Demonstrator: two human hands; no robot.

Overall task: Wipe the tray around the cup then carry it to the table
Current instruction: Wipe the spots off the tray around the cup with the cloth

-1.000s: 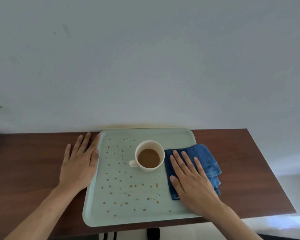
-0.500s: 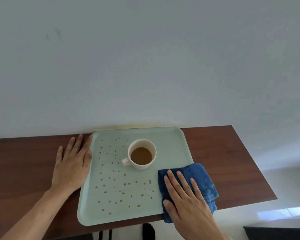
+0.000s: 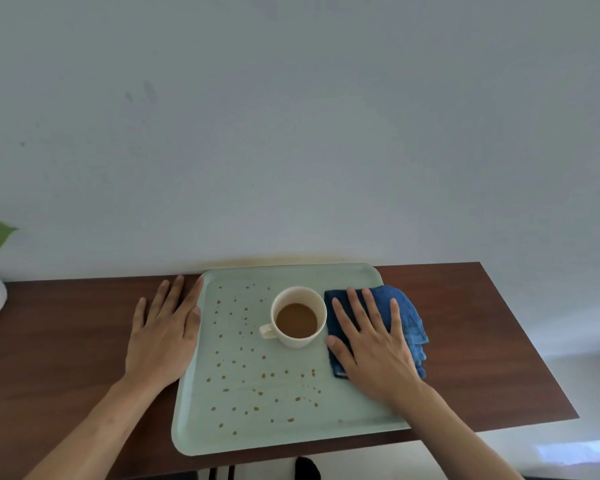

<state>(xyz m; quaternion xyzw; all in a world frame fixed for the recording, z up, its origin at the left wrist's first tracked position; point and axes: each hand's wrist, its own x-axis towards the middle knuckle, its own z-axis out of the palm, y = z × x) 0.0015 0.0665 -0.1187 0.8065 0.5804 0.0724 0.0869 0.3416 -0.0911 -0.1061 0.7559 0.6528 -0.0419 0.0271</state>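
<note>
Flat-palm grip: right hand point(image 3: 374, 344) fingers spread, pressing blue cloth point(image 3: 407, 317) onto tray point(image 3: 291, 434), just right of cup point(image 3: 298, 317). Left hand point(image 3: 163, 337) flat, open on worktop point(image 3: 66, 341), against tray's left rim. Step: wiping, early; brown spots point(image 3: 257, 382) cover left and front. Next: sweep cloth around cup without nudging; coffee could slop.

- No text, label, brand, number or sign can be read anywhere.
- The cup point(image 3: 298, 317), tray point(image 3: 257, 434), cloth point(image 3: 404, 317), desk point(image 3: 66, 341) and wall point(image 3: 291, 116) carry no lettering.
</note>
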